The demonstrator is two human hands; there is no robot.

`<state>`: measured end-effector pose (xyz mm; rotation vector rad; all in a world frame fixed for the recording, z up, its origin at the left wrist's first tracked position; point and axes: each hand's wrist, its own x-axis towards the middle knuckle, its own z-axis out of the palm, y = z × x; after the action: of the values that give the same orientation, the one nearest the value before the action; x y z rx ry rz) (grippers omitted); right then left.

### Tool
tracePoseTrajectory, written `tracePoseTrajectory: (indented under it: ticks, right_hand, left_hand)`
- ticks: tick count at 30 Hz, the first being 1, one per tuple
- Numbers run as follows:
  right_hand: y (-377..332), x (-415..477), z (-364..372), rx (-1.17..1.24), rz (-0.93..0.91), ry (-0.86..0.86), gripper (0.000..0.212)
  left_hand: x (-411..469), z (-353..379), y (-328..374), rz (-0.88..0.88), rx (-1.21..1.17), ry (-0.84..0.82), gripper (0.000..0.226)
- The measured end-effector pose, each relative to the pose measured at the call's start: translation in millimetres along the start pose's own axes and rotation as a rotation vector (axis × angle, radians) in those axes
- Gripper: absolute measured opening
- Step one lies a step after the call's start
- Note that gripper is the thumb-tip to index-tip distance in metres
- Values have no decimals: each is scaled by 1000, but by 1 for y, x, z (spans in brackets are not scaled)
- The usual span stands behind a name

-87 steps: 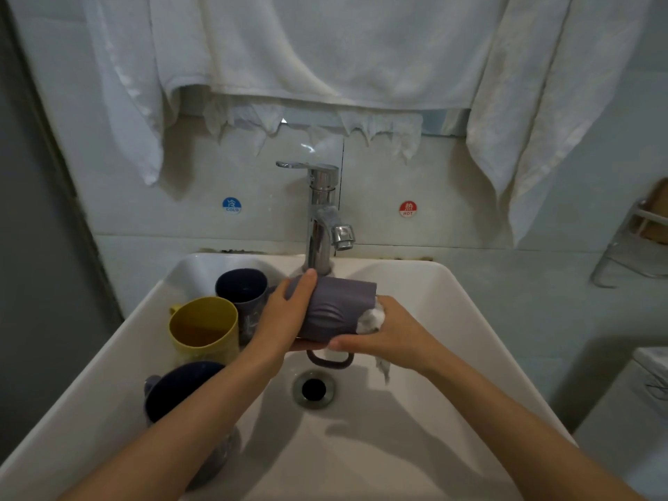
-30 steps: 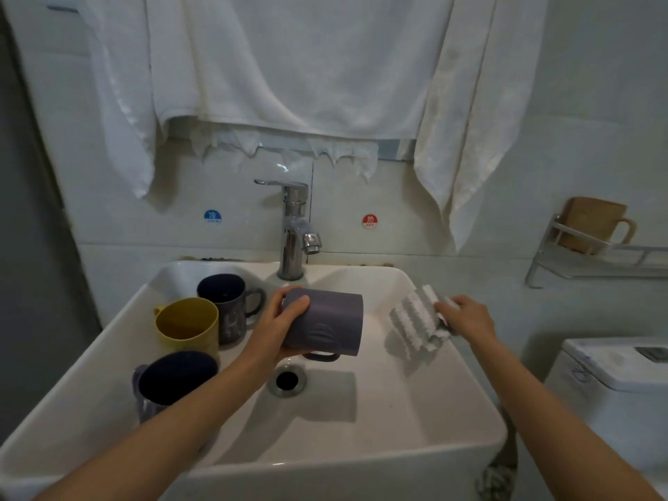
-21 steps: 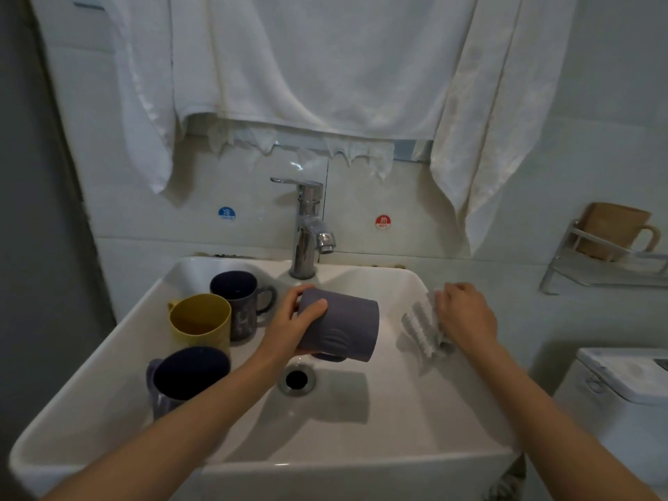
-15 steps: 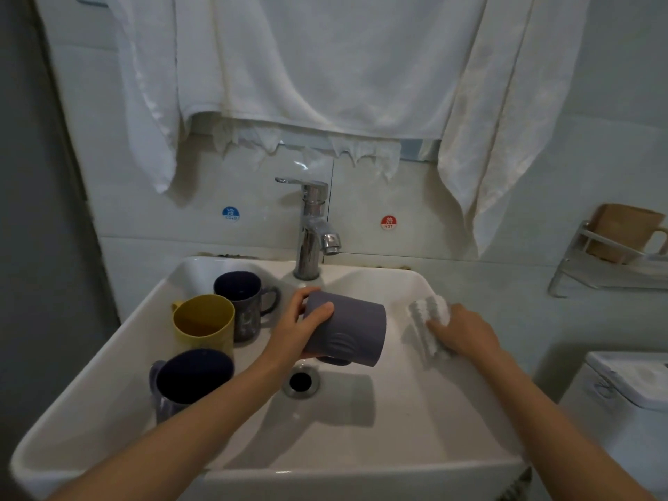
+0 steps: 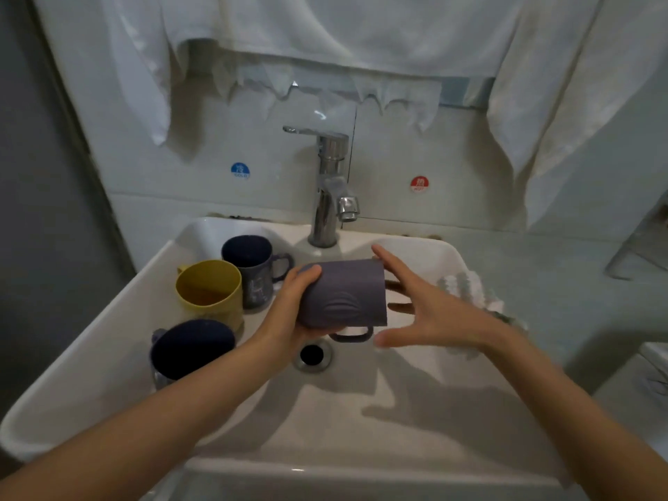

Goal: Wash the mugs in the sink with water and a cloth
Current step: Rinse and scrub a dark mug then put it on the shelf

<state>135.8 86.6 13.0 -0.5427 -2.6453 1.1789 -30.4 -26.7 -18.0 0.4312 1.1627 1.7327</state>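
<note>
1. The left hand [image 5: 289, 309] grips the grey-purple mug [image 5: 343, 294] by its base end. It holds the mug on its side above the middle of the sink [image 5: 361, 428], over the drain [image 5: 312, 356], with the handle pointing down.
2. The right hand [image 5: 430, 312] is empty, with its fingers spread, just beside the mug's mouth end. Whether a fingertip touches the rim cannot be told.
3. The cloth [image 5: 466, 287] lies bunched against the sink's right edge, behind the right hand and apart from it.
4. Judged from this, the task is partway through. One mug is being handled with the cloth put aside, so this looks like a rinse or a change of grip rather than scrubbing.
5. No water shows at the faucet [image 5: 330, 189], which stands at the back edge, so a rinse would need it turned on.
6. Three mugs stand upright along the sink's left side: a dark mug [image 5: 249, 262] toward the back, a yellow mug [image 5: 209, 287] just in front of it, and a dark blue mug [image 5: 191, 348] nearest the front. Whether any is already washed cannot be told, so they probably remain to be done.
7. White towels [image 5: 325, 27] hang over the wall behind, above a blue cold sticker [image 5: 240, 170] and a red hot sticker [image 5: 419, 184].
8. The cluster of mugs crowds the left side, leaving the middle and right of the sink as working room.
</note>
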Motion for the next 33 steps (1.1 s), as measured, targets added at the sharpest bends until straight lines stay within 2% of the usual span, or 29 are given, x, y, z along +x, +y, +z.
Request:
tracePoseTrajectory:
  ticks: [2, 4, 6, 9, 11, 13, 15, 18, 21, 22, 24, 26, 30, 33]
  right_hand:
    - [6, 10, 9, -23, -93, 108, 102]
    - [12, 17, 10, 19, -106, 150, 95]
    - [15, 18, 9, 30, -87, 180, 90]
    - [12, 14, 10, -26, 1, 272, 88]
    - [4, 11, 10, -46, 56, 307, 88]
    - [-11, 8, 8, -36, 94, 322, 84]
    - [-33, 5, 4, 12, 146, 304, 76]
    - [-73, -5, -9, 137, 243, 269, 66]
    - [-105, -17, -23, 259, 350, 180, 84]
    - [-110, -22, -27, 338, 402, 163, 85]
    - [-114, -33, -34, 566, 460, 191, 63]
    - [-110, -49, -38, 668, 468, 249, 48]
    - [-108, -75, -32, 609, 426, 269, 65]
    - [-109, -80, -35, 591, 429, 329, 73]
  left_hand:
    - [2, -1, -1, -27, -44, 27, 37]
    - [5, -1, -1, -10, 49, 53, 42]
    - [9, -3, -2, 85, 332, 95, 54]
    - [6, -13, -3, 398, 875, 99, 75]
    - [0, -16, -1, 557, 1146, 11, 74]
    - [-9, -11, 5, 608, 1317, -163, 71]
    - [-21, 1, 15, 549, 1307, -286, 71]
    - [-41, 19, 39, 345, 1173, -258, 85]
    - [-55, 29, 66, 231, 1060, -266, 90]
    - [-58, 31, 72, 204, 1016, -275, 88]
    - [-61, 33, 81, 140, 930, -301, 82]
    - [-64, 35, 81, 81, 863, -349, 81]
    - [-68, 45, 68, 3, 777, -369, 83]
    - [-68, 68, 60, 23, 798, -347, 81]
